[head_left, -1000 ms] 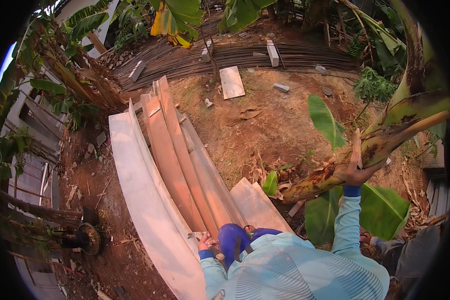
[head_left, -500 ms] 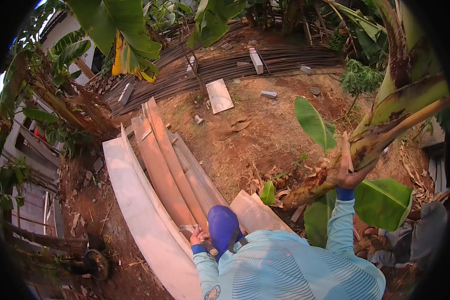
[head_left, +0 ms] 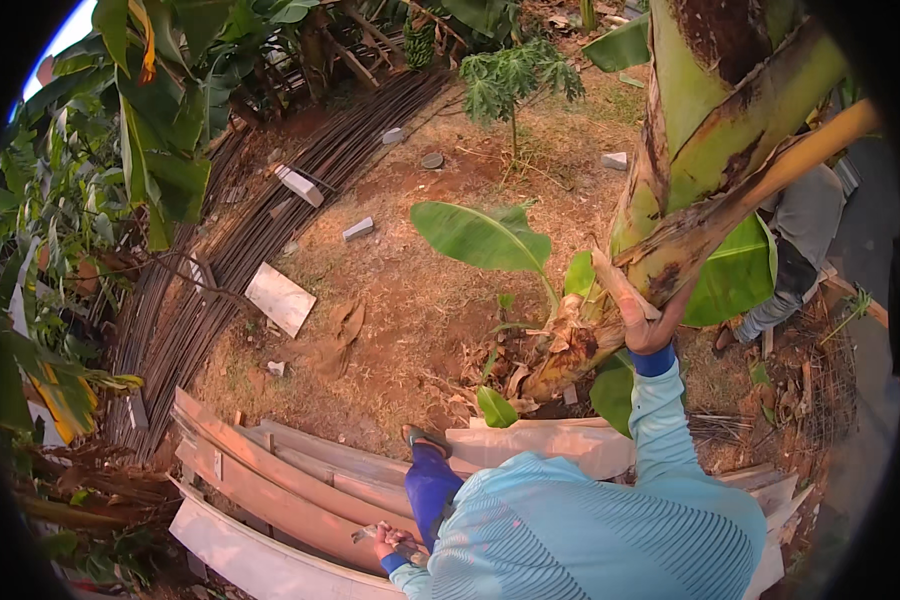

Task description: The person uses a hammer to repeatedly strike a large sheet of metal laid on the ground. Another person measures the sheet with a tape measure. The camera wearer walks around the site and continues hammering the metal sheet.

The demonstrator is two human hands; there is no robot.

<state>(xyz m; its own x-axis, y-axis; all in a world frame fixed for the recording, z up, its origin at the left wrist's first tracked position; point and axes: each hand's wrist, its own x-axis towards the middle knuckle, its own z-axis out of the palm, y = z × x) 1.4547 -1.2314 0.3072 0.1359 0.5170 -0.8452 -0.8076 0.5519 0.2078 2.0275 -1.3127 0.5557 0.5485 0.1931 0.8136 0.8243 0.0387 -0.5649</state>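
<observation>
My left hand (head_left: 384,543) is low, beside my blue trouser leg, closed around what looks like a hammer (head_left: 362,534). Its metal head points left over the wooden planks (head_left: 300,490), and part of its handle shows behind my fingers. Stretched forward on the right, my right hand (head_left: 654,322) grips the leaning stem of a banana plant (head_left: 675,240), with the fingers partly hidden behind it. The wrist bends back where the palm presses against the stem. A dry strip of sheath (head_left: 615,280) stands next to that hand.
My sandalled foot (head_left: 425,438) is at the planks' far edge. A pale board (head_left: 270,560) lies at the near left. Long thin rods (head_left: 185,310) are stacked at the far left. Another person in grey (head_left: 805,225) is beyond the stem. Concrete pieces (head_left: 300,186) lie about.
My view has turned to the right, so the planks and rods sit further left. My foot now shows at the planks. The left hand keeps the hammer; the right hand stays on the stem.
</observation>
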